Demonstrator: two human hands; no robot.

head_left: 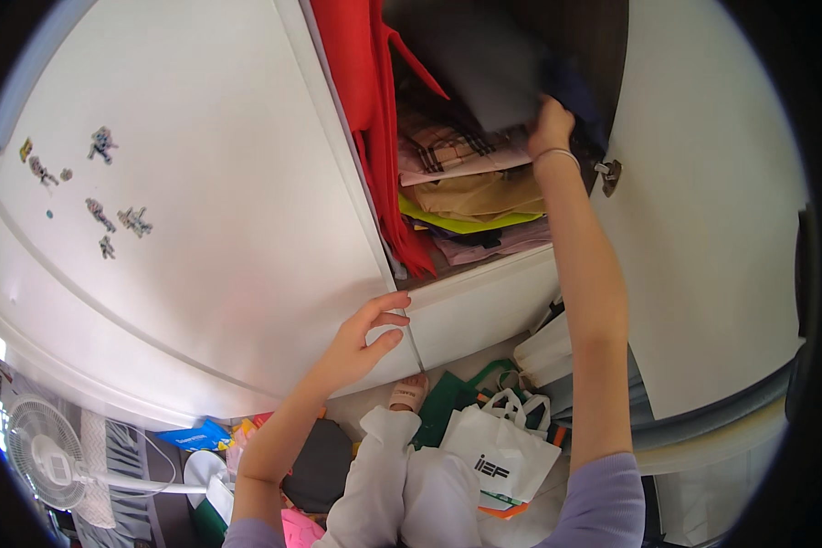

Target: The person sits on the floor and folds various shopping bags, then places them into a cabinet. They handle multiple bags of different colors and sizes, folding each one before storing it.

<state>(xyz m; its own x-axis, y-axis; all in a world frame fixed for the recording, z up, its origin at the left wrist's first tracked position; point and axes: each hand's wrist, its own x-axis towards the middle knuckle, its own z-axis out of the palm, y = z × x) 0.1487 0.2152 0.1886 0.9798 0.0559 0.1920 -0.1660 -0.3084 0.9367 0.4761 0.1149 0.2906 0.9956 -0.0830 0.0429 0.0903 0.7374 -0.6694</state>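
We place the dark grey cloth (pixel 493 73) high in the open wardrobe section, above the folded stack, with the right hand (pixel 552 126) at its right-hand edge. Dark blue cloth (pixel 577 96) lies just beside that hand; blur keeps us from separating the two edges.

Grip, right: fingers curled against the fabric, tips hidden; we cannot tell whether they pinch it. Grip, left: the left hand (pixel 365 342) has its fingers loosely spread, thumb apart, holding nothing, near the wardrobe's front edge.

Handling, our estimate: light, soft and limp, not fragile, inclined to sag or unfold if taken by one corner. We would take hold of a folded edge through all layers, with a palm underneath. Slipperiness: we cannot judge, as the weave is blurred.

Materials: below, we note a checked cloth (pixel 436 148) in brown and black, a smooth pale pink layer (pixel 470 167), a creased tan cloth (pixel 484 194) and a thin yellow-green band (pixel 470 222), all in flat folds. To the left, a red garment (pixel 352 82) hangs in long, matte drapes. The right-hand door (pixel 712 201) is smooth, white and rigid, with a metal hinge (pixel 609 175) beside the wrist.
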